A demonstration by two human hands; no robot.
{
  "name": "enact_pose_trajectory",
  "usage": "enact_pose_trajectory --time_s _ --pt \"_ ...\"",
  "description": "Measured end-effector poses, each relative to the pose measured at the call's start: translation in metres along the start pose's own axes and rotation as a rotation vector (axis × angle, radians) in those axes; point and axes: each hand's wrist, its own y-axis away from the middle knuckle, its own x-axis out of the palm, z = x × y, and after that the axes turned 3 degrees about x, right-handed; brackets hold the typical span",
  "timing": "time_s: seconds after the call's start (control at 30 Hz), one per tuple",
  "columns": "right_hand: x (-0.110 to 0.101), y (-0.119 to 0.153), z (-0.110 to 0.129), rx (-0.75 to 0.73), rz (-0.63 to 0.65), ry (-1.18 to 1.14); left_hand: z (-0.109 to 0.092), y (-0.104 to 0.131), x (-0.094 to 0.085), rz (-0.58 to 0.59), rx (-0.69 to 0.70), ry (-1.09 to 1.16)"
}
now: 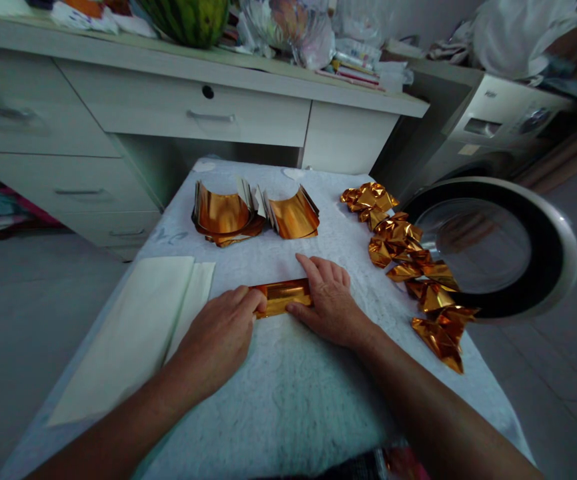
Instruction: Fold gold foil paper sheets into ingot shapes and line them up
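A sheet of gold foil paper [284, 297], folded or rolled into a narrow strip, lies on the cloth-covered table between my hands. My left hand [231, 327] grips its left end, fingers curled and thumb against it. At the other end, my right hand [329, 300] holds the strip with the thumb on the near edge and the index finger stretched out past the far edge. Beyond them stand two curved stacks of gold foil sheets, the left stack [225, 212] and the right stack [294, 215]. Folded gold foil pieces [398, 237] form a row along the right side.
White folded paper [133, 327] lies on the left of the table [288, 400]. A washing machine door [488, 247] hangs open against the table's right edge. Behind are a white counter with drawers [208, 117], a watermelon [188, 20] and plastic bags [288, 30].
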Motion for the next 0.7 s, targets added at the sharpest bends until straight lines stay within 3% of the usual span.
enact_pose_trajectory --time_s 0.2,0.33,0.43,0.53,0.7 --pt "-0.001 0.000 -0.001 0.006 0.007 0.000 0.004 0.000 -0.001 -0.025 0.020 0.055" --pt "-0.002 0.000 -0.002 -0.007 0.013 -0.009 0.004 0.003 0.001 -0.098 -0.080 0.151" --pt "-0.003 0.001 -0.003 -0.028 0.009 -0.031 0.003 0.003 0.005 -0.245 -0.159 0.163" --pt "-0.003 0.001 -0.005 -0.039 -0.002 -0.064 0.002 -0.001 0.009 -0.388 -0.127 0.054" --pt "-0.005 0.001 -0.005 -0.047 -0.017 -0.155 0.002 -0.007 0.011 -0.344 -0.080 0.020"
